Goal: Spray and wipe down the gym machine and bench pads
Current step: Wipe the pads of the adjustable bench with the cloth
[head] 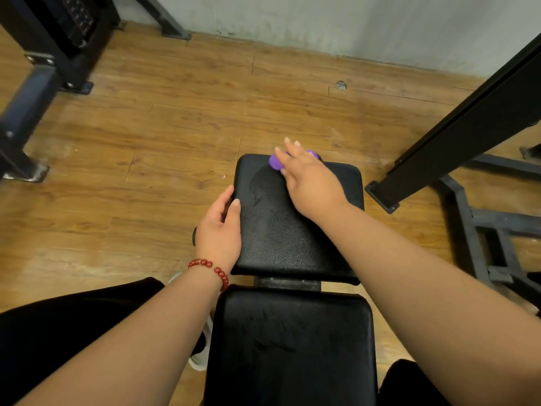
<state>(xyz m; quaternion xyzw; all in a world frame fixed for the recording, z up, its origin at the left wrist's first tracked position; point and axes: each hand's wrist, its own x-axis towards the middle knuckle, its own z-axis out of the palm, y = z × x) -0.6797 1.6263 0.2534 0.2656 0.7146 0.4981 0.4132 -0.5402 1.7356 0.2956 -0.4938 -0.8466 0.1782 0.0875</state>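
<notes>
Fingers of the right hand (310, 183) lay straight and spread, pressing a crumpled purple cloth (275, 163) onto the black grained square seat pad (281, 235) at its twelve o'clock edge. At nine o'clock the left hand (218, 227), wearing a red bead bracelet (215, 271), gripped the pad's side, thumb on top.

The purple crumpled cloth (275, 164) lies mostly hidden under the motion-blurred right hand (310, 183). Most fingers of the left hand (218, 227) disappear over the black textured seat pad (278, 230) edge. The bottom edge cuts off the black back pad (292, 347); the left forearm covers part of a white shoe (202, 358).
</notes>
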